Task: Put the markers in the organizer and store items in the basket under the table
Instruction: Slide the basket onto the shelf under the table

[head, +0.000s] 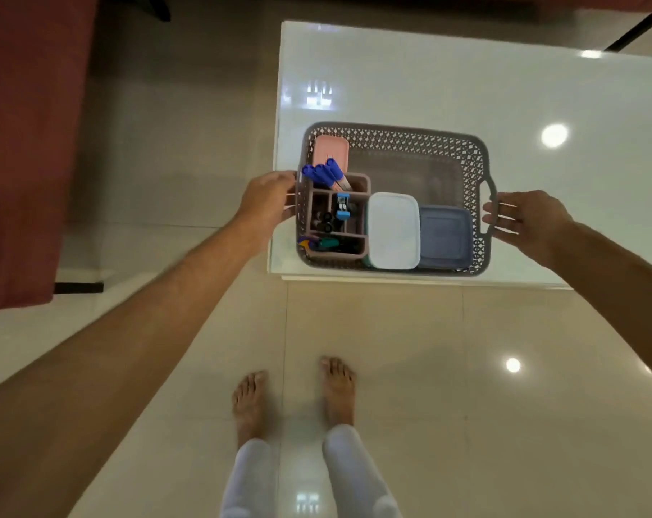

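At the far left of our view stands a dark red cloth-covered piece of furniture [25, 143], with pale glossy floor tiles [429, 349] beside and below it. Moving right, our left hand [266, 196] reaches the left handle of the grey lattice basket [391, 134], its fingers curled over that handle. Just inside the basket's left end sits the pinkish organizer [360, 181], its back compartment holding blue-capped markers [320, 172] that lean to the left. Its smaller compartments hold a blue-and-black item and some dark small things we cannot identify. Behind the organizer lies a pink lidded box [330, 147]. Next comes a white lidded box [393, 229], then a blue lidded box [445, 235] touching it on the right. Our right hand [526, 216] is at the basket's right handle, fingers extended onto it; whether they close round it we cannot tell. The basket rests on the near left corner of the white glossy table [466, 76]. Below, on the tiles, we see our bare feet [337, 390] and light trouser legs.
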Demonstrator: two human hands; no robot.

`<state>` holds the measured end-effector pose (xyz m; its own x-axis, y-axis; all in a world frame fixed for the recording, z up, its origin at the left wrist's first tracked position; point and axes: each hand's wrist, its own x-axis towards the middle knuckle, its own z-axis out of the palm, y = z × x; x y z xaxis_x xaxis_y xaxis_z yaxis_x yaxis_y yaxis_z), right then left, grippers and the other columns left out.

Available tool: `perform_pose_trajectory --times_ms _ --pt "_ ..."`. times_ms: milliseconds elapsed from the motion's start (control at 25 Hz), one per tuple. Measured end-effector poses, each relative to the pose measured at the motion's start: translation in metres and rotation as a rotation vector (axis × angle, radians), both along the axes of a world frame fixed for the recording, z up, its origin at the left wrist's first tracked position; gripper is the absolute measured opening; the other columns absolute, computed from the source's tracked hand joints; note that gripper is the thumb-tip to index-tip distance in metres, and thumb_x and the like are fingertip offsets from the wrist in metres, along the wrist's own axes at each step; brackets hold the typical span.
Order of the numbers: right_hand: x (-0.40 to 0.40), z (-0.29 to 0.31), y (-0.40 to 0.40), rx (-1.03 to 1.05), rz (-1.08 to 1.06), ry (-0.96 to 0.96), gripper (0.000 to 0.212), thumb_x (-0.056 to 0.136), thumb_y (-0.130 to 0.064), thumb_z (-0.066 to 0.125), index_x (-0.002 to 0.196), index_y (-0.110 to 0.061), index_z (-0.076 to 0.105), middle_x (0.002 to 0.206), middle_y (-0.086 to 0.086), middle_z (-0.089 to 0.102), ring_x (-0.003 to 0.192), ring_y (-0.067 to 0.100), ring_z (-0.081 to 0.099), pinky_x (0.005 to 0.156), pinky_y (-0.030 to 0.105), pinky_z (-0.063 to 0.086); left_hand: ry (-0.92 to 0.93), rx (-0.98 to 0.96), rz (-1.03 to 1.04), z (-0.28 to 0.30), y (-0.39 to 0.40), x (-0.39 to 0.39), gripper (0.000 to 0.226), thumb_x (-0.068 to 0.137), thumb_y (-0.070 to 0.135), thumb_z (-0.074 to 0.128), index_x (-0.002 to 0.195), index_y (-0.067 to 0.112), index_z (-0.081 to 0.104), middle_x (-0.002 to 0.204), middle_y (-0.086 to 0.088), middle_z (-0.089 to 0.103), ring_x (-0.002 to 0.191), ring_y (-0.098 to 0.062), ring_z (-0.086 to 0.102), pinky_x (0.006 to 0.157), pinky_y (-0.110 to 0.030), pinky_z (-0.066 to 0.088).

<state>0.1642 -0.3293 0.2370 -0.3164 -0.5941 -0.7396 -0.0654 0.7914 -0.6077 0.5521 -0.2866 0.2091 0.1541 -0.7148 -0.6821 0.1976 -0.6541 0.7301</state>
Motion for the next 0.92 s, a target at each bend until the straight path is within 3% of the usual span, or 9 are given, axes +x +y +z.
perform_pose_trajectory --times_ms 120,280,360,480,640,800,920 --pt "-0.01 0.001 0.03 -0.021 0.079 -0.009 0.02 0.106 -0.003 0.05 0.113 -0.005 0.069 0.1 0.01 0.071 0.087 0.025 0.07 0.092 0.04 0.06 -0.048 0.012 -0.082 0.011 0.014 0.003 0.021 0.105 0.008 0.054 0.114 0.013 0.072 0.11 -0.009 0.075 0.096 -0.024 0.073 0.087 -0.035 0.063" --pt "-0.012 0.007 0.089 -0.027 0.107 0.006 0.016 0.106 -0.004 0.057 0.099 -0.007 0.071 0.093 0.008 0.069 0.079 0.024 0.069 0.088 0.041 0.062 -0.14 -0.002 -0.091 0.016 0.069 -0.005 0.033 0.098 0.009 0.071 0.13 0.014 0.069 0.097 -0.001 0.077 0.073 -0.01 0.073 0.067 -0.024 0.06" --pt "-0.016 0.008 0.127 -0.053 0.1 0.002 0.016 0.108 -0.006 0.057 0.108 -0.005 0.073 0.092 0.006 0.07 0.078 0.02 0.069 0.084 0.038 0.063 -0.122 0.01 -0.039 0.015 0.108 -0.006 0.036 0.095 0.007 0.073 0.13 0.017 0.071 0.096 0.001 0.078 0.07 -0.009 0.073 0.065 -0.024 0.058" --pt "-0.02 0.01 0.184 -0.046 0.112 -0.029 0.021 0.109 -0.009 0.056 0.118 -0.003 0.073 0.095 0.005 0.072 0.081 0.018 0.071 0.079 0.035 0.063 -0.099 0.035 -0.041 0.02 0.17 0.0 0.035 0.095 0.006 0.074 0.129 0.015 0.071 0.104 -0.004 0.079 0.081 -0.016 0.075 0.074 -0.03 0.06" --pt "-0.03 0.004 0.257 0.002 0.127 -0.081 0.025 0.11 -0.013 0.055 0.122 -0.001 0.074 0.106 0.012 0.073 0.088 0.022 0.071 0.084 0.039 0.062 -0.063 0.065 -0.013 0.022 0.255 0.003 0.03 0.094 0.007 0.074 0.122 0.016 0.074 0.103 -0.004 0.081 0.08 -0.014 0.077 0.075 -0.03 0.061" --pt "-0.025 -0.035 0.304 0.078 0.101 -0.091 0.03 0.111 -0.021 0.051 0.11 -0.003 0.075 0.091 0.008 0.072 0.083 0.024 0.068 0.08 0.039 0.058 -0.074 0.104 0.013 -0.013 0.318 -0.002 0.035 0.093 0.007 0.075 0.125 0.019 0.074 0.098 -0.005 0.082 0.083 -0.015 0.077 0.077 -0.031 0.062" --pt "-0.024 -0.097 0.316 0.086 0.081 -0.099 0.028 0.109 -0.024 0.051 0.107 -0.006 0.072 0.092 0.008 0.069 0.082 0.024 0.065 0.075 0.037 0.056 -0.107 0.108 0.052 -0.074 0.337 -0.013 0.037 0.092 0.006 0.077 0.126 0.02 0.075 0.099 -0.007 0.082 0.084 -0.015 0.078 0.078 -0.032 0.062"
